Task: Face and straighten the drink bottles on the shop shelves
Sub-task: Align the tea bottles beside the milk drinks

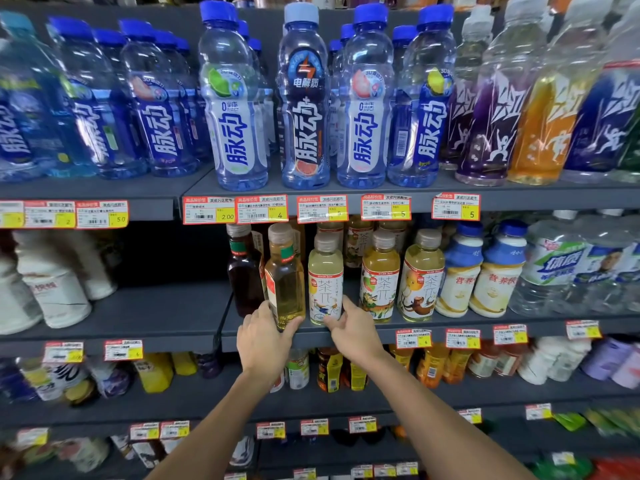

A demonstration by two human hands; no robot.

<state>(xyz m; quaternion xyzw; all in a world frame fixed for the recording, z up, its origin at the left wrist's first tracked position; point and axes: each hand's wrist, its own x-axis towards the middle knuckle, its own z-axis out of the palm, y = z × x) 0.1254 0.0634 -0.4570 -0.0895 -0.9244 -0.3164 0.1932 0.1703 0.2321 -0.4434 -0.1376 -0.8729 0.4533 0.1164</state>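
Observation:
On the middle shelf (450,325) a square yellow tea bottle (285,282) leans left with its label turned sideways. My left hand (265,337) grips its base, thumb at the front. Beside it stands a pale green tea bottle (325,282) with its label facing front. My right hand (349,327) holds that bottle's base, fingers curled round its lower front. A dark tea bottle (242,268) stands behind the left one. Two more tea bottles (379,275) (420,278) stand upright to the right.
The top shelf carries several blue-capped sports drink bottles (304,98), labels mostly forward. Blue-and-cream milk drink bottles (459,271) sit right of the teas. A dark gap (166,258) lies on the left shelf section beside white bottles (52,289). Price tags (261,209) line the shelf edges.

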